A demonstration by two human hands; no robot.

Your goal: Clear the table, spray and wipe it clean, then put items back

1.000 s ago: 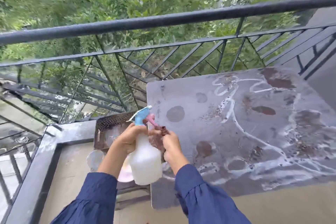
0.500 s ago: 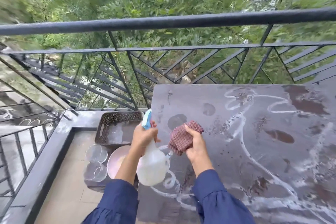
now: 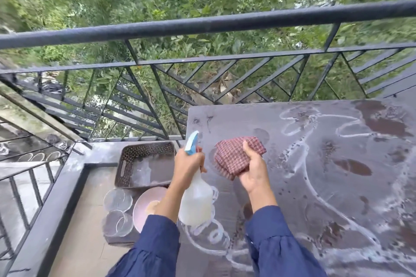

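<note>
My right hand [image 3: 254,172] grips the checked cloth [image 3: 234,156], fingers and thumb curled round its near right side, so the bunched wad sticks out ahead and to the left of my knuckles. It hangs just above the near-left part of the table [image 3: 337,198]; I cannot tell whether it touches the surface. My left hand [image 3: 188,164] is wrapped round the neck of the spray bottle [image 3: 197,200], over the table's left edge and just beside the cloth. The bottle's long axis runs from its round body near my sleeve up and away to the blue head, tilted a little, and the nozzle points forward toward the railing [image 3: 202,22], not down at the tabletop. The wipe turns on this: nearly all the wet surface, with its white foam lines and dark patches, lies to the right of and beyond my right hand, and that hand is the nearer one and has the cloth. So I judge the first stroke should press down here and sweep rightward and outward. The cloth's longer side lies crosswise to my forearm, which suits a broad pass. The spraying looks done and the wiping not yet begun. Off the table's left side a brown basket [image 3: 146,164], a pink bowl [image 3: 144,204] and clear dishes [image 3: 118,199] sit low, waiting to go back.
</note>
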